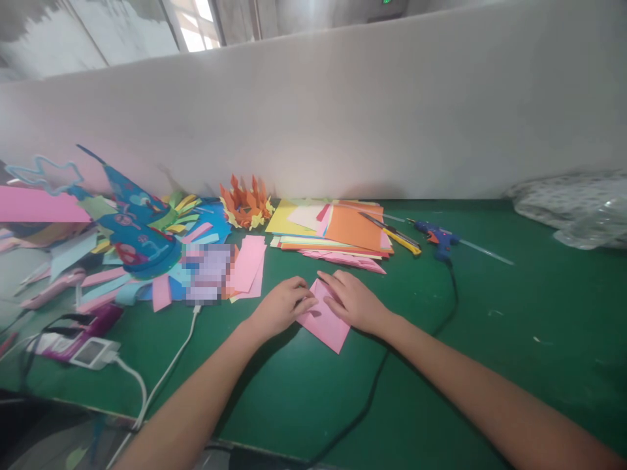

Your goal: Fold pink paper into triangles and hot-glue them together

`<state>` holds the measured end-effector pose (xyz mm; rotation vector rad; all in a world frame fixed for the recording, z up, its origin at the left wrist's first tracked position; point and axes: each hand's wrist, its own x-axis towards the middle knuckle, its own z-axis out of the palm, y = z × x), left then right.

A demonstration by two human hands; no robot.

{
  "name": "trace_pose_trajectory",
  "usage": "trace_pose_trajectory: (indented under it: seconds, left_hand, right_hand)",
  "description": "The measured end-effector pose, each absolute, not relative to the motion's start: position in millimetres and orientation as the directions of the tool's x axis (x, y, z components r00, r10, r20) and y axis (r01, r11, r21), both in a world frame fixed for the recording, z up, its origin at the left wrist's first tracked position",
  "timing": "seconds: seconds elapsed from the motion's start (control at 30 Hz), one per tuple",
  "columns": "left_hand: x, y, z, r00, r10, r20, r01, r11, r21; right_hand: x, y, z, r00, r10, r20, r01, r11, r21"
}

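Observation:
A small piece of folded pink paper (329,326) lies flat on the green table, one corner pointing toward me. My left hand (283,303) holds its left edge, thumb and fingers pinching near the upper left side. On the right, my right hand (356,301) presses over the upper right edge, with the index finger reaching along the top corner and the thumb on the paper. Part of the paper's right side is hidden under that hand. Just beyond my fingers are more pink folded sheets (343,260) at the front of a stack of coloured paper (355,228).
Right of the stack lie a yellow utility knife (402,240) and a blue glue gun (441,240), its black cord running toward me. An orange paper crown (246,203), blue cone hats (140,245), pink strips (249,264) and a power strip (93,333) sit left. A white partition (343,117) stands behind.

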<state>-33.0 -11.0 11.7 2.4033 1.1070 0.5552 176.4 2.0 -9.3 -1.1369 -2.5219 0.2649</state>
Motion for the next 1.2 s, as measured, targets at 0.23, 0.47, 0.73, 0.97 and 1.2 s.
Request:
trace_pose_trajectory:
  seconds: [0.23,0.47,0.73,0.97,1.2]
  left_hand:
    - [-37,-17,14,0.623,0.774,0.111,0.607,-0.568,0.556]
    - [-36,-17,8,0.567,0.817,0.103,0.623,-0.508,0.595]
    - [-36,-16,3,0.575,0.813,0.095,0.615,-0.506,0.605]
    - [-34,-17,7,0.602,0.791,0.108,0.587,-0.530,0.612]
    - [-31,-18,10,0.609,0.787,0.099,0.541,-0.503,0.674]
  right_hand:
    - [177,-1,-5,-0.581,0.770,0.264,0.742,0.635,-0.218]
    - [179,3,-9,-0.534,0.792,0.297,0.663,0.610,-0.435]
    - [179,3,-14,-0.502,0.800,0.329,0.656,0.600,-0.458]
    - [177,1,-12,-0.506,0.792,0.340,0.556,0.602,-0.574]
    - [179,1,-15,-0.473,0.831,0.294,0.348,0.482,-0.804]
